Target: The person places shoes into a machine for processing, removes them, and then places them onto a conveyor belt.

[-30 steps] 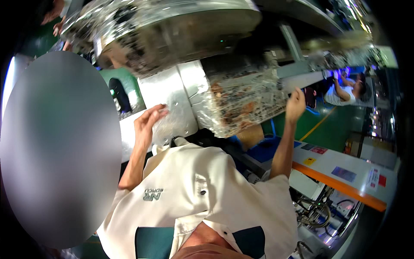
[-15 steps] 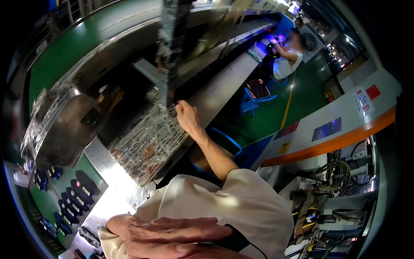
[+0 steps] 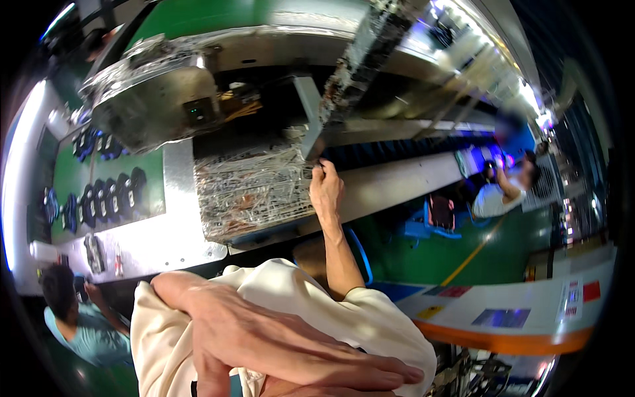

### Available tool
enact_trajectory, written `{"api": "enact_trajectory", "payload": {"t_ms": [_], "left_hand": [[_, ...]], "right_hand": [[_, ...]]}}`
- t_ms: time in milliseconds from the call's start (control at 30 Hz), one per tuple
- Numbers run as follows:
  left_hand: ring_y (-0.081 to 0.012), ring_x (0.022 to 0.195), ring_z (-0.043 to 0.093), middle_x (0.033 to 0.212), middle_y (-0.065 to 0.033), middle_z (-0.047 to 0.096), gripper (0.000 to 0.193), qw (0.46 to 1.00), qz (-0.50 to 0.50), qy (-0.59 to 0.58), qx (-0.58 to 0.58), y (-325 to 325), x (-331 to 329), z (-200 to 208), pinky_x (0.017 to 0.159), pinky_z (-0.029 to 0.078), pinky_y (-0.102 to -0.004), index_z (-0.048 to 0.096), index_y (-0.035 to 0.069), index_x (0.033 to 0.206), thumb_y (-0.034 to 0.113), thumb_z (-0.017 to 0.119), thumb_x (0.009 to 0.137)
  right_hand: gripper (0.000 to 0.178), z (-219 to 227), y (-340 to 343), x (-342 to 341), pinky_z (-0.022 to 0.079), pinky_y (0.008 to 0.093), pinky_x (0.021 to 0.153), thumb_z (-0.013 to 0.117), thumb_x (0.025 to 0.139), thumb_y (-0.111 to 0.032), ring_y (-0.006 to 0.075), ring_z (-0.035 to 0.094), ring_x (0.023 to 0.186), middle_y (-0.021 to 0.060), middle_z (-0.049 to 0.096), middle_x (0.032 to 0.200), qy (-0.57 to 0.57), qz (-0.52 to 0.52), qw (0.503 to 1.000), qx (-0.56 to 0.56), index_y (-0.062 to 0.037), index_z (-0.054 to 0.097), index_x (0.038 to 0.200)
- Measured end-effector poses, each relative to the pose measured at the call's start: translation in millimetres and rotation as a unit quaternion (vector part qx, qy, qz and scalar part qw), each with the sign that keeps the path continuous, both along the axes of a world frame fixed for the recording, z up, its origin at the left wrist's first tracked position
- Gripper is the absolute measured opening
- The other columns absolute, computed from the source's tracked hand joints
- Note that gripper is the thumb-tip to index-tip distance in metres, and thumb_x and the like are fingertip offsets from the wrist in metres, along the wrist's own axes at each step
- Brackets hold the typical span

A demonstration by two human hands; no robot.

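Note:
My right hand (image 3: 325,188) reaches forward and pinches clear plastic film (image 3: 360,59) at the right edge of a film-wrapped block (image 3: 251,192) on a metal bench. From that hand the film runs up and away as a crumpled strip past a grey post (image 3: 309,112). My left hand (image 3: 264,337) lies flat against my cream shirt (image 3: 370,317), close to the camera. Its fingers are stretched out to the right and hold nothing.
A film-covered machine housing (image 3: 152,99) stands behind the block. At the left, a green belt (image 3: 66,178) carries several dark parts. One person in a teal shirt (image 3: 73,324) is at the lower left; another sits at the right (image 3: 496,195). A white cabinet with an orange stripe (image 3: 503,331) stands to my right.
The view has swung, so the bench now lies straight ahead. My left hand has come off the film onto my shirt, and now fills more of the foreground. My right hand stays at the film.

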State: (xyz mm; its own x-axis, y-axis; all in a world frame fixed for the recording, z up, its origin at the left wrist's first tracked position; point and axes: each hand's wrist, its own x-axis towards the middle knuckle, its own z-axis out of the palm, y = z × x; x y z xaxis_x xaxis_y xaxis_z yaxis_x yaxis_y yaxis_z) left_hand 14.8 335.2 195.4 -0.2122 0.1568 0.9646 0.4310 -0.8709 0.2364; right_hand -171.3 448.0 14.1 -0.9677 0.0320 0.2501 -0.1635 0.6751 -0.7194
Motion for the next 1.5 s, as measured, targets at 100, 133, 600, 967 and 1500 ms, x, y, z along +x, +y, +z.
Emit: {"api": "enact_trajectory", "payload": {"t_ms": [100, 133, 600, 967, 1500], "left_hand": [[-0.0504, 0.123, 0.044, 0.135, -0.0399, 0.035, 0.102, 0.996, -0.019, 0.003, -0.091, -8, 3, 16, 0.102, 0.039, -0.0506, 0.030, -0.018, 0.135, 0.063, 0.057, 0.080], [-0.0517, 0.125, 0.041, 0.138, -0.0407, 0.031, 0.101, 0.990, -0.050, 0.002, -0.132, -12, 1, 23, 0.103, 0.037, -0.0524, 0.027, -0.017, 0.138, 0.065, 0.050, 0.083], [-0.0285, 0.117, 0.055, 0.131, -0.0225, 0.053, 0.066, 0.755, 0.295, -0.523, -0.263, -38, -36, -101, 0.099, 0.044, -0.0400, 0.046, -0.003, 0.137, 0.046, 0.053, 0.094], [-0.0366, 0.125, 0.051, 0.137, -0.0239, 0.050, 0.074, 0.741, 0.351, -0.332, -0.466, -89, -101, -21, 0.107, 0.036, -0.0513, 0.055, -0.001, 0.131, 0.059, 0.060, 0.086], [-0.0369, 0.125, 0.050, 0.138, -0.0246, 0.048, 0.104, 0.384, 0.735, 0.186, -0.526, -92, -523, 72, 0.104, 0.040, -0.0434, 0.035, 0.002, 0.144, 0.060, 0.076, 0.069]], "right_hand": [[0.035, 4, 4, 2, 0.049, 0.0491, 0.080, 0.047, 0.092, -0.027, 0.0438, 0.063, 0.090, 0.0234, 0.068, 0.096, 0.009, 0.023, 1.000, -0.016, -0.0059, 0.062, 0.115], [0.034, 5, 12, 1, 0.050, 0.0485, 0.079, 0.049, 0.091, -0.027, 0.0435, 0.064, 0.088, 0.0227, 0.068, 0.095, -0.004, 0.013, 1.000, -0.018, -0.0061, 0.062, 0.115], [0.032, 60, 8, 61, 0.038, 0.0485, 0.104, 0.050, 0.096, -0.023, 0.0378, 0.051, 0.123, 0.0194, 0.057, 0.129, 0.349, 0.231, 0.890, -0.183, -0.0031, 0.059, 0.118], [0.016, 0, 21, 22, 0.051, 0.0394, 0.081, 0.064, 0.079, 0.002, 0.0317, 0.064, 0.095, 0.0118, 0.067, 0.104, 0.298, 0.100, 0.934, -0.168, -0.0033, 0.066, 0.094], [0.017, -6, 26, 4, 0.052, 0.0336, 0.061, 0.069, 0.073, 0.002, 0.0271, 0.064, 0.072, 0.0123, 0.067, 0.090, 0.282, 0.011, 0.940, -0.192, -0.0010, 0.063, 0.089]]}}
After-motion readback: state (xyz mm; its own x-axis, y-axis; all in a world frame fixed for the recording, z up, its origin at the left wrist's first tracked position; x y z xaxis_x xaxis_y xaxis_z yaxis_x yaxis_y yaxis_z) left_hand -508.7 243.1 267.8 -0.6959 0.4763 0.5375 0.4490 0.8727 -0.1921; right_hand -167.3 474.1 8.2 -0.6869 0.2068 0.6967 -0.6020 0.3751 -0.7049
